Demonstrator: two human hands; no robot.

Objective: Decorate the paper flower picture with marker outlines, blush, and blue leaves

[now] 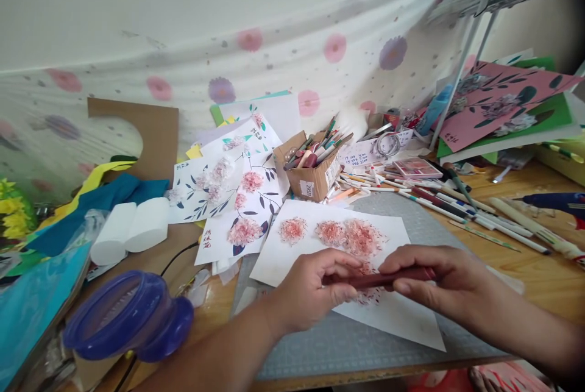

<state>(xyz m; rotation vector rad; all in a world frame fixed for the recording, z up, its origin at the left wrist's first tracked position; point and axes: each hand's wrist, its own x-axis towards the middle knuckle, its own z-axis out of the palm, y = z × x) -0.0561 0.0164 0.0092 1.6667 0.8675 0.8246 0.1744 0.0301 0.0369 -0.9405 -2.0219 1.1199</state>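
1. Left hand (311, 288) and right hand (439, 276) pinch a dark red pen (370, 281) over the flower sheet (404, 313).
2. Sheet's corner near mat edge, four o'clock; bare grey mat (297, 349) at seven.
3. Wooden table (498, 252) beneath; flowered curtain (361, 75), twelve.

The pen box (307, 183) is dull brown cardboard. In front of it, the white sheet (270, 263) is smooth, matt paper with rough, frilly flowers (365, 237). Left of the box, the purple thing (132, 320) looks like smooth, shiny plastic. Right of the box, the table (507, 264) is wood, a bit shiny.
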